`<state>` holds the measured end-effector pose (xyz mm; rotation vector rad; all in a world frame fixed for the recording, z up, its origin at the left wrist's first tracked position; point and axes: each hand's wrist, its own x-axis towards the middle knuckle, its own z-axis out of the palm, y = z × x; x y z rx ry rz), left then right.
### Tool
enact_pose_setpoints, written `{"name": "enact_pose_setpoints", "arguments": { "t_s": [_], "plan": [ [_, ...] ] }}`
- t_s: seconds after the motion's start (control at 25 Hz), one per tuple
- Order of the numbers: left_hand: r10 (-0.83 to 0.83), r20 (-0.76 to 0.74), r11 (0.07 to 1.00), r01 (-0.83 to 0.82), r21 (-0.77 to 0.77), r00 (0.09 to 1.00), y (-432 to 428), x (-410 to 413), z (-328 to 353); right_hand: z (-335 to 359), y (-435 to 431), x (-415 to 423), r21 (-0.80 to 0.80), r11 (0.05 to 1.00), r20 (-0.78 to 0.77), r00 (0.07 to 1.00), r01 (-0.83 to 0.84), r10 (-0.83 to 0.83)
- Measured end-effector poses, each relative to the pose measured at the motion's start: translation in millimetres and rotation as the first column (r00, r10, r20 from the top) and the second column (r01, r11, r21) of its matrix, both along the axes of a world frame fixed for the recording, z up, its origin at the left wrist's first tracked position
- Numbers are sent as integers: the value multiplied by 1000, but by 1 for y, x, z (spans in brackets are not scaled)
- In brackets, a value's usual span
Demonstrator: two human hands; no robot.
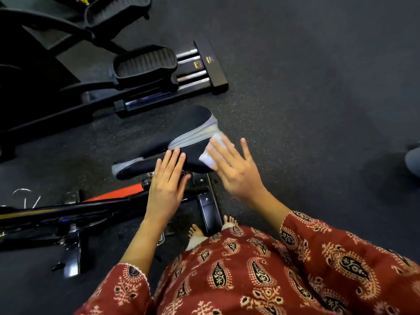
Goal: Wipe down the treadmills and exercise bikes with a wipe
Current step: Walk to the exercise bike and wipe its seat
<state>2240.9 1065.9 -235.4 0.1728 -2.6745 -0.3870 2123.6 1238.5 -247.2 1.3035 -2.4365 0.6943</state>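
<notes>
**gymrat22:** ok so where's the wipe [216, 153] at; and what are the hands doing?

**mopsquad:** wipe is white and sits on the wide end of the bike seat [181, 137], on the side nearest the person; right hand [236, 169] is flat on top of it, fingers straight and spread wide, pressing rather than pinching; only the wipe's far and left edges peek out from under the fingers; that hand is a bit blurry

**gymrat22:** and the left?

**mopsquad:** left hand [166, 180] lies on the seat too, closer to the narrow nose; palm down, fingers straight and close together, thumb out to the side; it holds nothing; the two hands are near each other but apart

**gymrat22:** seat itself?

**mopsquad:** black with a grey band along the side; nose points left, wide end goes up and right; it's on a black bike [68, 212] with an orange-red bit of frame [122, 193] just left of the left hand

**gymrat22:** anything else around?

**mopsquad:** elliptical [34, 87] beyond the seat, top left; ribbed pedal [145, 62] over shiny rails [193, 67]; dark speckled floor [318, 87]; red paisley sleeves [318, 242]; bare toes [195, 231] on either side of the bike's rear base bar; something bluish at the right edge, can't tell what
</notes>
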Motion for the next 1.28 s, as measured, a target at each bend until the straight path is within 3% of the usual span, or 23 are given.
{"name": "enact_pose_setpoints", "arguments": {
  "t_s": [0.08, 0.2, 0.24, 0.36, 0.56, 0.72, 0.84, 0.92, 1.0, 1.08, 1.12, 1.2, 1.28],
  "plan": [
    [16, 13, 1000, -16, 9, 1000, 1, 0, 0, 6, -8, 2, -50, 996, 88, 994, 71, -67],
    [1, 14, 1000, -1, -2, 1000, 2, 3, 2, 5, -6, 11, 71, 972, -48, 973, -222, 225],
    [-10, 14, 1000, 10, -16, 1000, 0, 3, 4, 3, -2, 4, 80, 968, -75, 967, -237, 243],
    [-7, -10, 996, 6, -94, 1000, -12, 13, 8, 4, 2, -1, 13, 997, -23, 997, -73, 74],
    [44, -39, 979, -51, -196, 998, -47, 44, 5, 4, -15, 15, 112, 967, -133, 960, -231, 245],
    [-5, -91, 985, -11, -170, 996, -79, 65, 3, 9, -70, 35, 160, 958, -153, 953, -237, 261],
    [62, -144, 997, -54, 59, 988, -103, 72, 6, 19, -118, 51, 129, 946, -119, 943, -296, 311],
    [186, -169, 903, -100, 418, 968, -109, 74, 10, 25, -142, 61, 128, 943, -120, 939, -306, 321],
    [308, -60, 572, -134, 809, 950, -111, 73, 15, 27, -168, 80, 170, 933, -127, 932, -317, 340],
    [322, 44, 266, -135, 955, 946, -114, 70, 16, 29, -183, 90, 223, 896, -142, 897, -383, 419],
    [309, 77, 210, -147, 967, 948, -117, 69, 17, 28, -182, 86, 227, 896, -149, 895, -382, 420],
    [235, 89, 290, -157, 944, 968, -123, 69, 23, 27, -165, 73, 153, 965, -94, 969, -213, 229],
    [122, 37, 464, -90, 881, 992, -126, 68, 29, 28, -143, 62, 81, 986, 14, 989, 143, -145]
  ]
}}
